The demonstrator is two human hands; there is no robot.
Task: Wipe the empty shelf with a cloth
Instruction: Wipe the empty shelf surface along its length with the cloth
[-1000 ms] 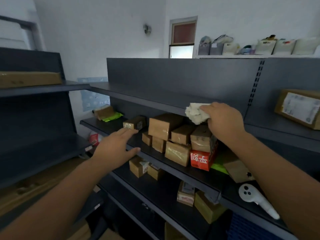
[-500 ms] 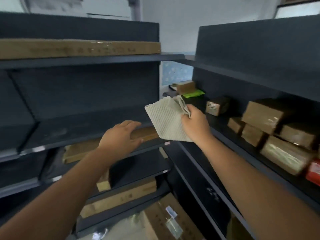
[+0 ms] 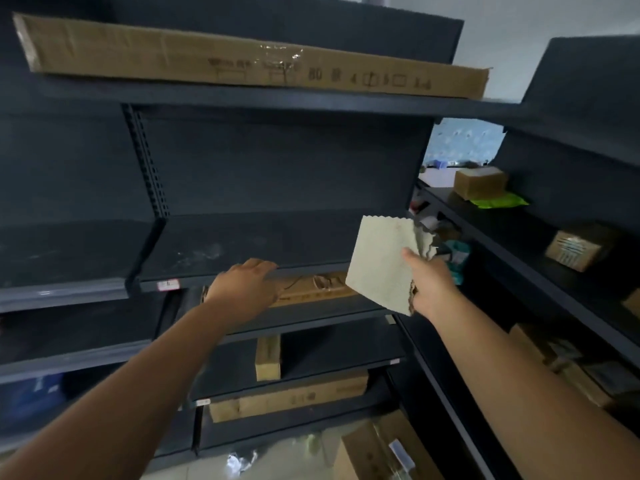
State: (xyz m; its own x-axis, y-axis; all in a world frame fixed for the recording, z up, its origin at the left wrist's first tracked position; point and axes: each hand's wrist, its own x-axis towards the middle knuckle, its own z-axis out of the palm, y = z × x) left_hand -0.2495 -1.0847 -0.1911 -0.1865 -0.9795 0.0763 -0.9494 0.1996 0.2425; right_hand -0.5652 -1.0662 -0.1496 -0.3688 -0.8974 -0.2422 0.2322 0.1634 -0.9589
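Right hand (image 3: pixel 431 284) pinches the cloth (image 3: pixel 382 263) by one side, and the cloth hangs in the air just in front of the empty shelf (image 3: pixel 242 242), not touching it. Left hand (image 3: pixel 247 287) is open, with its fingers resting on the shelf's front edge. The shelf looks dusty, with pale marks on it. Wiping has not begun, it seems. Next, the cloth likely needs to be laid flat on the shelf and pushed across.

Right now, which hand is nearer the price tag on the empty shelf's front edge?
Left. The left hand rests on the shelf edge just right of the tag; the right hand, holding the cloth, is farther right, off the shelf.
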